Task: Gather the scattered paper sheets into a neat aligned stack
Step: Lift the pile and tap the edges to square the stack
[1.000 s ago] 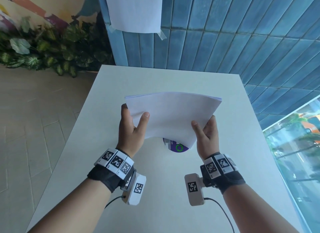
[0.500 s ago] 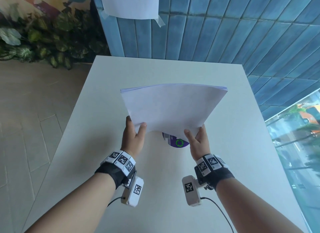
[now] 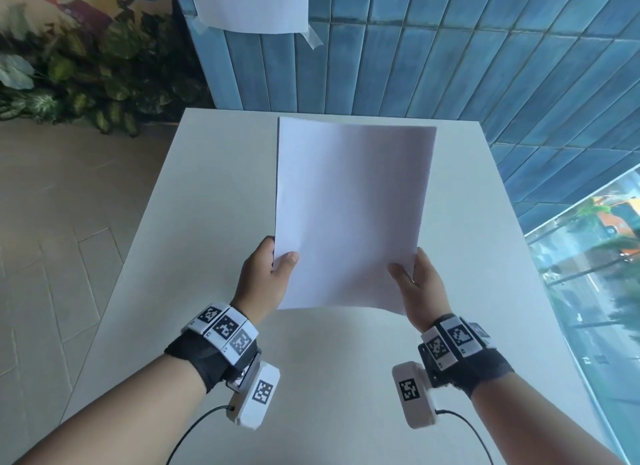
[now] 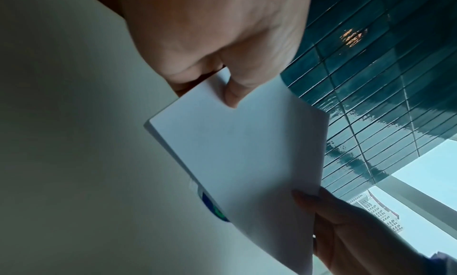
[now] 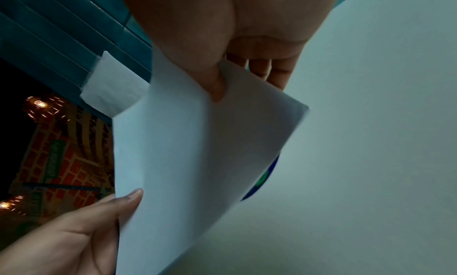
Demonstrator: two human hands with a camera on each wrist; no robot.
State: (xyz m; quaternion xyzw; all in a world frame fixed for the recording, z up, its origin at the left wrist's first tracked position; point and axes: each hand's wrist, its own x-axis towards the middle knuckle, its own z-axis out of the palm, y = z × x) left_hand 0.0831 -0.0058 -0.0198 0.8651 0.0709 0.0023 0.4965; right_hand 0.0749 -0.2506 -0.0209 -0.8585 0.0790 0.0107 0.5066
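A stack of white paper sheets hangs above the white table, its long side running away from me. My left hand pinches its near left edge, thumb on top. My right hand pinches the near right corner the same way. In the left wrist view the stack of sheets shows a thin layered edge, held by the left thumb with the right hand at the far corner. In the right wrist view the sheets bend slightly between both hands.
A round blue and green sticker lies on the table under the sheets, hidden in the head view. A blue tiled wall with a taped white sheet stands behind the table. Plants are at the far left, a window at the right.
The stack has turned from lying wide across to pointing lengthwise away from me. Both hands have slid to its near end and moved farther apart, and the sticker is now covered.
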